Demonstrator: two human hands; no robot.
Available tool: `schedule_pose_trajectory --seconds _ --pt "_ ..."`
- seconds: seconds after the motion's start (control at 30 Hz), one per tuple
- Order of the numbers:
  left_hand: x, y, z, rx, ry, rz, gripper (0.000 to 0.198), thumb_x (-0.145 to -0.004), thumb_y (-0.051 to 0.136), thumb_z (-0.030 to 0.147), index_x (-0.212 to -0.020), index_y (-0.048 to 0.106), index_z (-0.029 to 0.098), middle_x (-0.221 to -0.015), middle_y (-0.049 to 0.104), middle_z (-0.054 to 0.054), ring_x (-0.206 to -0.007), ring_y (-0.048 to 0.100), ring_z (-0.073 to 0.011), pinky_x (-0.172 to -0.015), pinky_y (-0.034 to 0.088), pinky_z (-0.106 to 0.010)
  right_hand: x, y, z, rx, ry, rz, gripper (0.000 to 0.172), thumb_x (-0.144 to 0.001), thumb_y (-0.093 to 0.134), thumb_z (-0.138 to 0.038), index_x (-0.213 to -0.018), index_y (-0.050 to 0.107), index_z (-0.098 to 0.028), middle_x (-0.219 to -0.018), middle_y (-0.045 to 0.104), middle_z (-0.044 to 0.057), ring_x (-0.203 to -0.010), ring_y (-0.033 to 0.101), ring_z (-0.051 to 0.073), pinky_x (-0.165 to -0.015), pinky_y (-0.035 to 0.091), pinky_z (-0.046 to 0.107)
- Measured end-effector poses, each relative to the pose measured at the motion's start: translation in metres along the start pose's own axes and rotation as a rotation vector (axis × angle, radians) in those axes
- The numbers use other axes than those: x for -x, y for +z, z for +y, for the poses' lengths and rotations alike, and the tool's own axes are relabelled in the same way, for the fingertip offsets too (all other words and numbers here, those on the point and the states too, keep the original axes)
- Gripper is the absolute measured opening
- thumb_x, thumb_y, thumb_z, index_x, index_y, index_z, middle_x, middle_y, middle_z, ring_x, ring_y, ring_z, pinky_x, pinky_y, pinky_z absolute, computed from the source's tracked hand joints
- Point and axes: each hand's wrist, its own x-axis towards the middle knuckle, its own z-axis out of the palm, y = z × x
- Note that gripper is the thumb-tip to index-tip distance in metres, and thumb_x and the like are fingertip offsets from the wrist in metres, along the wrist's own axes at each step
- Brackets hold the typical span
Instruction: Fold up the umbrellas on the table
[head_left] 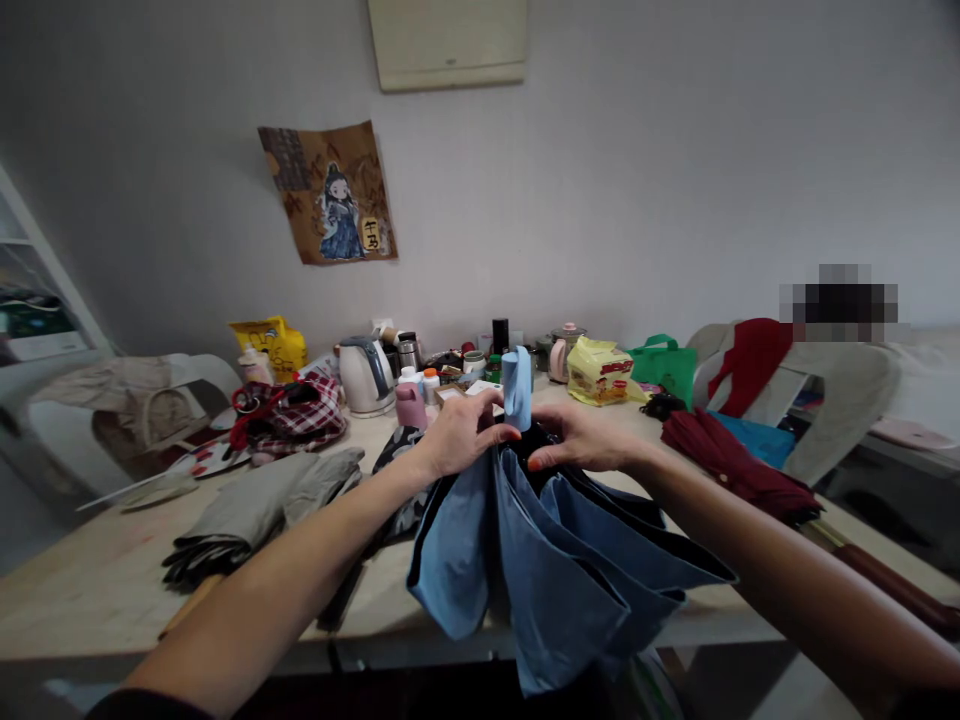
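Fabric (555, 600) of the blue umbrella (534, 540) could sag and twist if the left hand (463, 432) and right hand (583, 438), gripping it (just beneath the handle (517, 390)), slackened unevenly.

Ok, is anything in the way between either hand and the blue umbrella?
Nothing visible. The left hand and right hand both touch the blue umbrella around the base of its upright handle, with no other thing between.

Dim, soft lt; wall (600, 200) grey, darker twd corners; wide-angle distort. @ edges.
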Motion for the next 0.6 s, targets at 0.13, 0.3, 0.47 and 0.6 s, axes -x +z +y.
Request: schedule_pose_trajectory --seconds 0.13,0.3,0.47,0.6 --pt "0.0 -0.003 -0.008 0.322 -0.101 -0.133 0.061 -0.071 0.069 0.065 -0.105 0.06 0.016 -0.08 0.062 -0.002 -0.078 0.059 -0.0181 -0.075 0.046 -0.029 -0.001 0.004 -0.003 -0.085 -0.003 -0.045 0.037 -0.083 0.068 -0.039 -0.116 0.069 -0.021 -0.106 0.071 0.003 -0.1 0.064 0.023 -0.093 0.05 0.041" --pt "0.009 -0.014 -0.005 0.546 -0.109 -0.323 0.067 -0.063 0.081 0.049 -0.117 0.059 0.015 -0.093 0.062 -0.005 -0.081 0.058 -0.0161 -0.076 0.046 -0.029 0.003 0.009 -0.002 -0.074 0.022 0.039 0.048 -0.079 0.073 -0.037 -0.123 0.064 -0.022 -0.116 0.068 0.006 -0.108 0.062 0.025 -0.099 0.047 0.045" --pt "0.019 -0.013 0.004 0.437 -0.072 -0.243 0.034 -0.077 0.069 0.031 -0.107 0.066 0.014 -0.097 0.068 -0.006 -0.09 0.061 -0.0186 -0.088 0.048 -0.032 0.009 0.018 0.0 -0.146 -0.015 0.092 0.081 -0.07 0.081 -0.029 -0.142 0.044 -0.024 -0.128 0.059 0.008 -0.111 0.06 0.023 -0.103 0.046 0.043" --pt "0.021 -0.01 0.012 0.392 -0.076 -0.204 0.031 -0.077 0.068 0.027 -0.105 0.066 0.014 -0.1 0.069 -0.007 -0.096 0.062 -0.0218 -0.093 0.048 -0.036 0.009 0.028 -0.005 -0.192 0.038 0.145 0.074 -0.073 0.078 -0.028 -0.139 0.045 -0.024 -0.105 0.066 0.005 -0.096 0.064 0.022 -0.095 0.051 0.043"
